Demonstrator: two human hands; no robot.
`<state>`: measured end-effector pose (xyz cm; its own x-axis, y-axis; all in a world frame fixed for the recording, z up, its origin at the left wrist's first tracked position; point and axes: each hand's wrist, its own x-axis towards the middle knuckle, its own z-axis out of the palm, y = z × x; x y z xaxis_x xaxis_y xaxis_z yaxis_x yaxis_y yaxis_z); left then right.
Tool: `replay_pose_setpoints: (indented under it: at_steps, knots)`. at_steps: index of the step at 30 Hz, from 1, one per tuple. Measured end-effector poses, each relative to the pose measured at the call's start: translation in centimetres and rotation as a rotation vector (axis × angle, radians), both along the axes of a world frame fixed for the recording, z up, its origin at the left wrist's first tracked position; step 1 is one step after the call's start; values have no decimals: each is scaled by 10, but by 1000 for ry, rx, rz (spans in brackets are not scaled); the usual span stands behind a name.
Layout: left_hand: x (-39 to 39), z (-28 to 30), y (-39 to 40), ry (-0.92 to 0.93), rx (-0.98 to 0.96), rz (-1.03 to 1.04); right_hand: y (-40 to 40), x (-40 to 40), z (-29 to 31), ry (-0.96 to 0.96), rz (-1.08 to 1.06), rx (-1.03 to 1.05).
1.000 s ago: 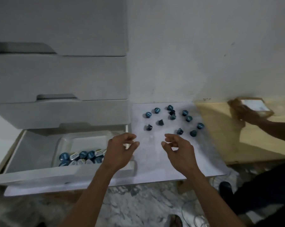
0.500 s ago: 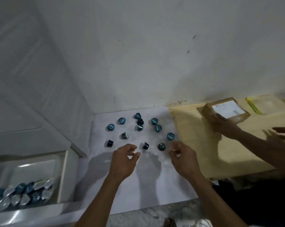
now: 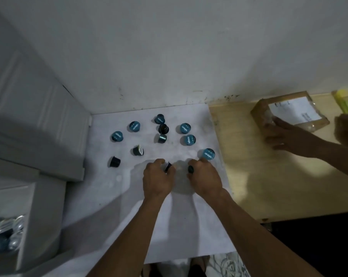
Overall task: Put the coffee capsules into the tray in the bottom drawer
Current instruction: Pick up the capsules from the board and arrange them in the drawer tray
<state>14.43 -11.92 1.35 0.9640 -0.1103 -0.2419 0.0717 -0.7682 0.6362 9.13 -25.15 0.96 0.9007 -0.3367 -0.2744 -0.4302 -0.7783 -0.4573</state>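
Several dark and teal coffee capsules (image 3: 185, 128) lie scattered on a white sheet (image 3: 113, 196) against the wall. My left hand (image 3: 158, 179) is closed around a dark capsule (image 3: 167, 166) at the near edge of the scatter. My right hand (image 3: 205, 179) grips another dark capsule (image 3: 190, 169), its fingertips beside a teal capsule (image 3: 208, 154). At the lower left, the open bottom drawer (image 3: 39, 226) shows several capsules (image 3: 7, 234) lying in its tray.
White drawer fronts (image 3: 35, 124) rise at the left. A wooden board (image 3: 269, 176) lies to the right of the sheet, where another person's hand (image 3: 285, 134) rests on a cardboard parcel (image 3: 291, 110). A yellow-green object (image 3: 343, 102) lies at the far right.
The view swung right from the drawer to the sheet. Both my hands moved forward to the nearest capsules and closed on one each.
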Motion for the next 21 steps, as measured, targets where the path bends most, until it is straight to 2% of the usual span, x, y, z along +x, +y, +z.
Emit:
replay_pose_setpoints:
  at_steps: [6, 11, 21]
  knots:
    - [7, -12, -3, -46, -5, -12, -6, 5, -8, -79, 2, -31]
    - [1, -15, 1, -159, -99, -66, -9, -5, -17, -254, 16, 114]
    - [-22, -41, 18, -312, -229, -101, 0, -30, -47, -547, -90, 113]
